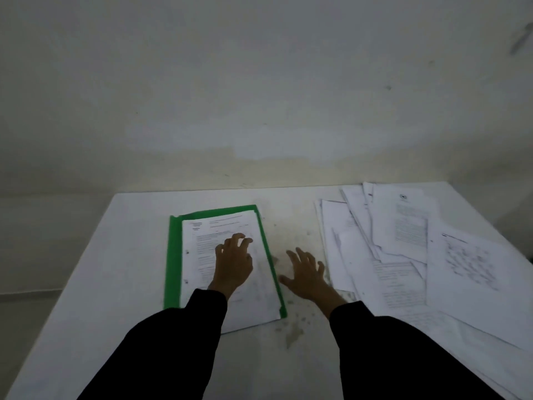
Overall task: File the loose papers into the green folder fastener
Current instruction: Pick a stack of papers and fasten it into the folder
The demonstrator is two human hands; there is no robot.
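- While left hand (233, 262) presses arched fingertips on white printed sheets (222, 226) in the open green plastic folder (173, 255), right hand (307, 272) spreads empty beside it.
- Best: pin stack, line punch holes over fastener.
- Loose white papers (403, 255) heaped right on white desk (129, 241).

Single head-worn wide-angle view, looking forward and down over the table (129, 255) from its 6 o'clock edge, facing 12 o'clock toward a wall (259, 82). Close: left hand (233, 264) and right hand (305, 272) just below centre, reaching in from 6 o'clock.
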